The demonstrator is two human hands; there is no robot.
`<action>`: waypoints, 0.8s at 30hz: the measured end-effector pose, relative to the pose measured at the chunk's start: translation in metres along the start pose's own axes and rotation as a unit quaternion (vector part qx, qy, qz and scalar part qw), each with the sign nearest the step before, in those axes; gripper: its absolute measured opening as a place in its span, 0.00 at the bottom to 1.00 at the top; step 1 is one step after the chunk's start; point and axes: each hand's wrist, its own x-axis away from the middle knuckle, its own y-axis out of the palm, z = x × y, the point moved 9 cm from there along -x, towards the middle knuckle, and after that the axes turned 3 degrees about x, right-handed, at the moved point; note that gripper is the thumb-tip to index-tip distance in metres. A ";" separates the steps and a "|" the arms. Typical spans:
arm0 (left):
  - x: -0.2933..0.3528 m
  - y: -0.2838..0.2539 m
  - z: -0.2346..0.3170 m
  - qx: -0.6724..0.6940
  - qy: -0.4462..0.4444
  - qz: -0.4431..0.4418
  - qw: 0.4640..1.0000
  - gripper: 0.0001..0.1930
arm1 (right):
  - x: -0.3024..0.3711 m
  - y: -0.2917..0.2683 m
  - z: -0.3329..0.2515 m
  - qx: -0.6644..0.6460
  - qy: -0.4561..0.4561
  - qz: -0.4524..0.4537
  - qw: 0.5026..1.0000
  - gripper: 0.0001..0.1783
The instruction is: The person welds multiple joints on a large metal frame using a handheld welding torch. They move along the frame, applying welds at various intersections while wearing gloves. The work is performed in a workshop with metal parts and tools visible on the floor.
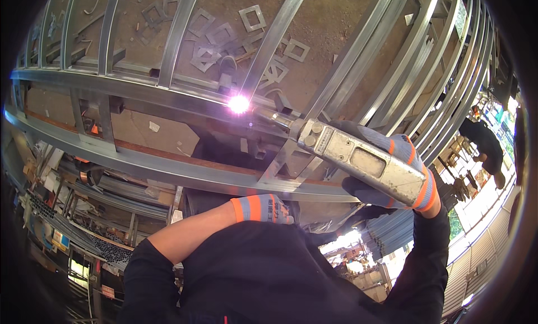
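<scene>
In my right hand (400,170), gloved in grey with orange bands, is a worn, pale metal handheld welding gun (358,159), its nozzle pointing left. A bright pinkish-white glare (239,104) burns just past the tip, at the joint of an upright square tube (274,38) and the long rail (140,89) of a metal frame. My left hand (262,208), in a matching glove, is bent in before my dark-clothed torso, close to the frame's near rail (224,181). Its fingers are mostly hidden, so their grip cannot be told.
Several square metal plates with cut-out centres (252,17) lie on the brown floor beyond the rail. Long metal tubes (414,61) run along the right. Stacked pipes (106,245) lie at lower left. A person in dark clothes (485,145) is at far right.
</scene>
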 end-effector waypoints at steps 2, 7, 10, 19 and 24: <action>-0.001 -0.004 0.002 0.024 -0.013 -0.014 1.000 0.05 | -0.004 0.000 -0.002 -0.002 0.024 -0.025 0.999 0.36; 0.000 -0.009 0.004 0.003 -0.010 -0.002 1.000 0.05 | 0.007 0.002 0.018 -0.055 0.057 0.021 0.997 0.42; 0.006 -0.010 0.000 0.056 0.001 0.045 0.997 0.04 | 0.005 0.001 0.013 0.019 0.023 0.020 0.999 0.41; 0.002 0.009 -0.004 -0.083 0.014 -0.027 0.996 0.04 | 0.059 -0.026 -0.016 0.090 0.065 0.119 0.987 0.42; -0.004 -0.009 0.011 -0.071 -0.011 -0.053 0.996 0.08 | 0.132 -0.023 -0.044 0.083 0.107 0.210 0.968 0.45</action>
